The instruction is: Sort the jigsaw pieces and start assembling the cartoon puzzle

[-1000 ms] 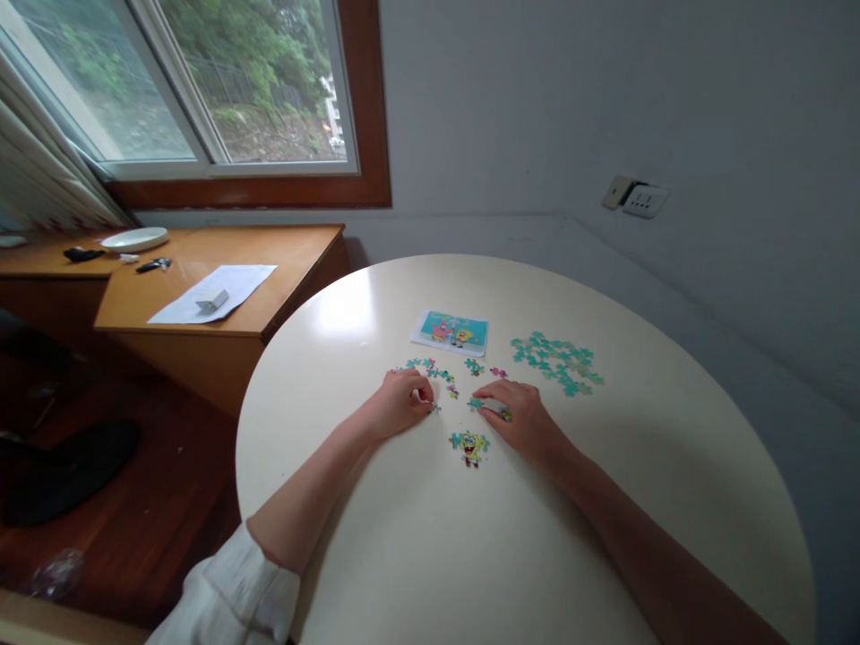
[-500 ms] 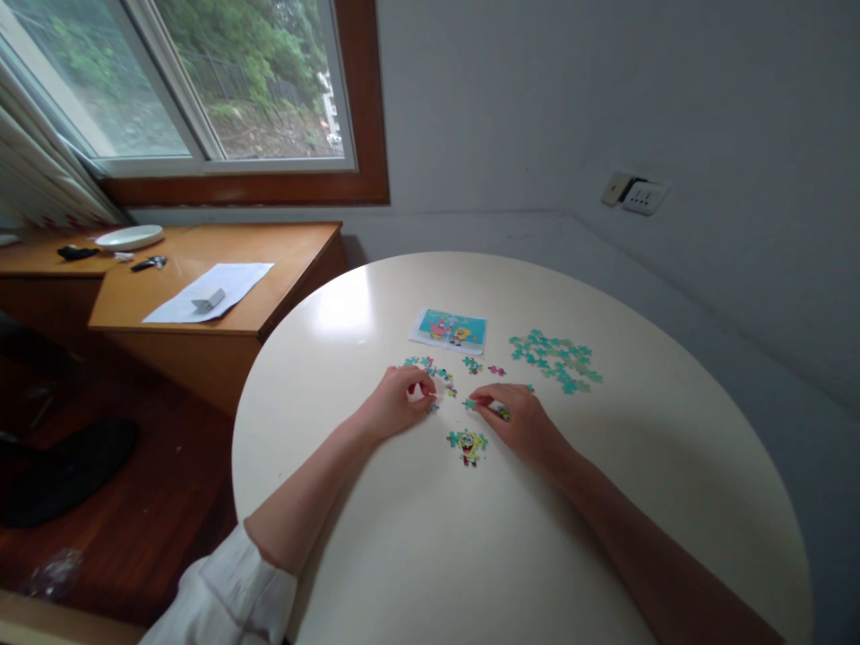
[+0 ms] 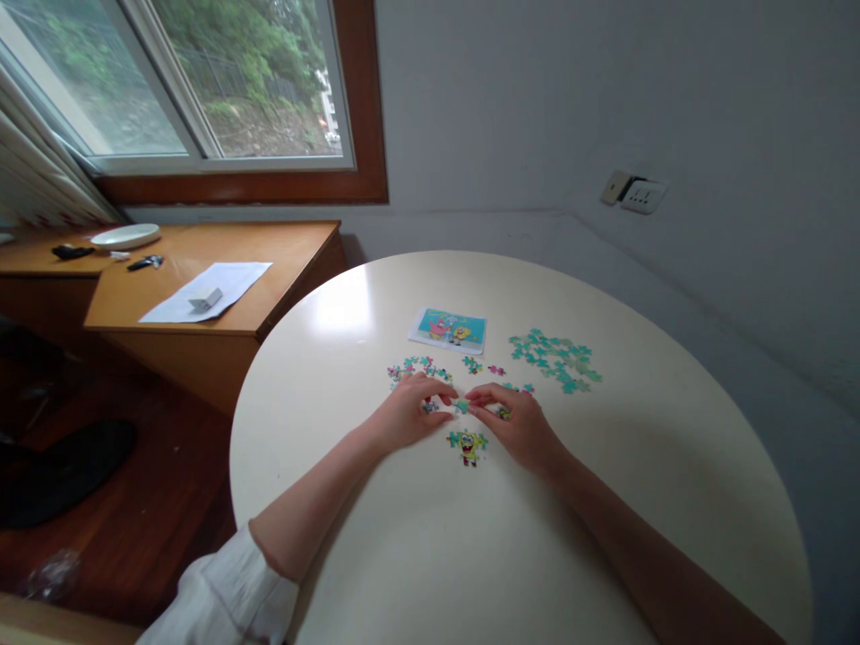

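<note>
My right hand (image 3: 514, 419) pinches a small teal puzzle piece (image 3: 460, 406) by its right side. Just left of that piece is my left hand (image 3: 413, 412), its thumb and forefinger apart with nothing visible between them. Below both hands lies a joined cluster of pieces (image 3: 468, 446) that forms a yellow cartoon figure. A group of mixed coloured pieces (image 3: 420, 365) lies beyond my left hand, partly hidden by it. Some other pieces (image 3: 503, 412) show under my right hand.
A picture card (image 3: 449, 331) lies farther back on the round white table (image 3: 430, 555). Many loose teal pieces (image 3: 556, 360) spread to the right, with a few pieces (image 3: 473, 365) behind my hands. At left a wooden desk (image 3: 296, 246) bears paper (image 3: 235, 282) and a plate (image 3: 126, 236).
My right hand has brought the teal piece slightly left. My left hand has moved right toward it, and its thumb and forefinger have spread from a near pinch.
</note>
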Action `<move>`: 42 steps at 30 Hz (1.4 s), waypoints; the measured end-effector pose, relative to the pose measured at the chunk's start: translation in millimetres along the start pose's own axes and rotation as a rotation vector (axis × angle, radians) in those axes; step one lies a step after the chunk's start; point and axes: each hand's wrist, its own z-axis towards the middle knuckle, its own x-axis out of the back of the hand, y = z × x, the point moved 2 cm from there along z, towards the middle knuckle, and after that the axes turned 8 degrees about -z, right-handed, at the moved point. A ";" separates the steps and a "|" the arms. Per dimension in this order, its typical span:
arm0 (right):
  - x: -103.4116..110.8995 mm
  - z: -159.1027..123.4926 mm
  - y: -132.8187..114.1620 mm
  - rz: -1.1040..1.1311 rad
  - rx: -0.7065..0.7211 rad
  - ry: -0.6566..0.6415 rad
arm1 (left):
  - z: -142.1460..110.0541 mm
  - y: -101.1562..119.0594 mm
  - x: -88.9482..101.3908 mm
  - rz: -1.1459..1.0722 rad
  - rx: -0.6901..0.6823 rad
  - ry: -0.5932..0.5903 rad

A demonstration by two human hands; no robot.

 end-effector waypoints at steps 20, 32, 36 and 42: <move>-6.4 -2.0 5.5 0.103 -0.058 -0.035 | 0.6 1.6 -1.5 -0.036 -0.033 -0.004; -3.7 -2.4 2.0 0.048 0.003 -0.036 | 0.0 3.4 14.9 -0.009 0.061 -0.132; -3.1 -2.1 1.8 0.019 0.041 -0.014 | -0.9 0.2 15.2 -0.015 0.076 -0.169; -2.5 -1.7 1.8 -0.020 0.089 0.000 | -0.7 -2.4 14.3 -0.030 -0.036 -0.207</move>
